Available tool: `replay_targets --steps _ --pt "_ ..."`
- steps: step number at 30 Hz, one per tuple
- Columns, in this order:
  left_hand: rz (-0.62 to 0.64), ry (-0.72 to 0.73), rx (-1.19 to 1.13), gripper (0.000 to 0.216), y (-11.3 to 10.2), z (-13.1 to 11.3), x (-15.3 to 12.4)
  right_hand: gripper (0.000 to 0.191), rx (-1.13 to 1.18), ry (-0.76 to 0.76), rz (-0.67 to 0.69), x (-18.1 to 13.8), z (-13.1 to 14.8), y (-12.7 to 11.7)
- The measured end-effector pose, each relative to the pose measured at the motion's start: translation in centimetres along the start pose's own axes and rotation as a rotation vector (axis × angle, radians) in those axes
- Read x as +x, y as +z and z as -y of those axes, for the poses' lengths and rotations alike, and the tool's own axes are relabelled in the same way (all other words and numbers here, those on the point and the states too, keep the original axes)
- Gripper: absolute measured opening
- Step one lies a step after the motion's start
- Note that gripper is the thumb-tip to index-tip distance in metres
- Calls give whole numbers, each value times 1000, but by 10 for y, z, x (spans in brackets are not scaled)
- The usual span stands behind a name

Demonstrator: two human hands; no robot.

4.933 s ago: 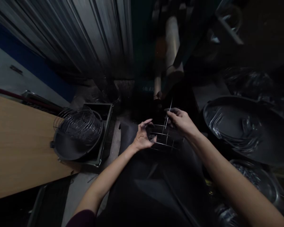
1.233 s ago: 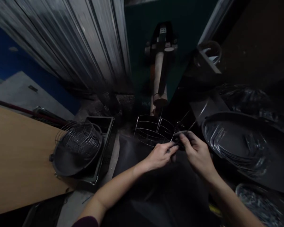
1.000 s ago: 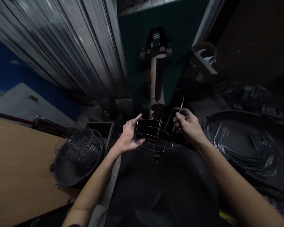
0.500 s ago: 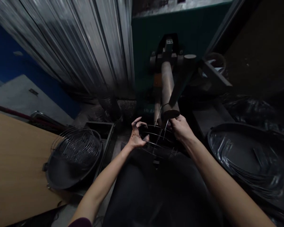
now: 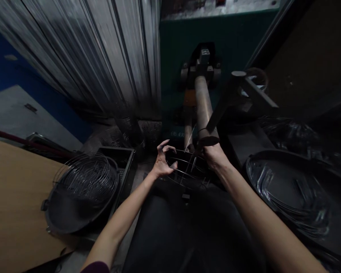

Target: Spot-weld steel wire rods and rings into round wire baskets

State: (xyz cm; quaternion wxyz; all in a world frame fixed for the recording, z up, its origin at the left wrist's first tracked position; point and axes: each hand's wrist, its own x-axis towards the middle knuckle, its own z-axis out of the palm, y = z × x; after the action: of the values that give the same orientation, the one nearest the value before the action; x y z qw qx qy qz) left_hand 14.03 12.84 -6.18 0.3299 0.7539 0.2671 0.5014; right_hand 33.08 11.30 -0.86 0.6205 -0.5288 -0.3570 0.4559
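A round wire frame (image 5: 184, 175) of thin curved rings and straight cross wires sits below the machine's cylinder. My left hand (image 5: 163, 161) curls round its left side, thumb and fingers forming a C on the rings. Under the end of the thick metal cylinder (image 5: 204, 102) is my right hand (image 5: 215, 156), closed, at the frame's right side. Its fingertips are hidden, so what it grips cannot be made out. A thinner lower rod (image 5: 188, 131) ends just above the rings.
The green machine body (image 5: 176, 49) stands ahead, with a slanting metal bar (image 5: 226, 98) beside the cylinder. On the left, a black basin (image 5: 71, 218) holds wire rings (image 5: 88, 176). Another basin (image 5: 248, 161) on the right contains bent wires (image 5: 287, 204). Corrugated metal (image 5: 125, 49) rises behind.
My right hand has turned and drawn closer beneath the cylinder, and the straight wires beside it show less. My left hand keeps its curled hold. The view has shifted slightly.
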Motion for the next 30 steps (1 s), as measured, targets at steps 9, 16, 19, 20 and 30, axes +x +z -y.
replay_targets --steps 9,16,19,20,30 --pt "90 37 -54 81 -7 -1 11 31 80 97 11 4 3 1" --pt "138 225 125 85 -4 -2 5 12 -50 214 -58 16 43 -16" --pt "251 359 294 78 11 -22 -30 21 -303 217 -50 -11 51 -42" --pt "360 415 365 74 16 -34 -45 26 -436 190 -43 -25 52 -53" --pt "187 45 138 84 -12 -124 -51 20 -1138 -346 241 -158 76 -127"
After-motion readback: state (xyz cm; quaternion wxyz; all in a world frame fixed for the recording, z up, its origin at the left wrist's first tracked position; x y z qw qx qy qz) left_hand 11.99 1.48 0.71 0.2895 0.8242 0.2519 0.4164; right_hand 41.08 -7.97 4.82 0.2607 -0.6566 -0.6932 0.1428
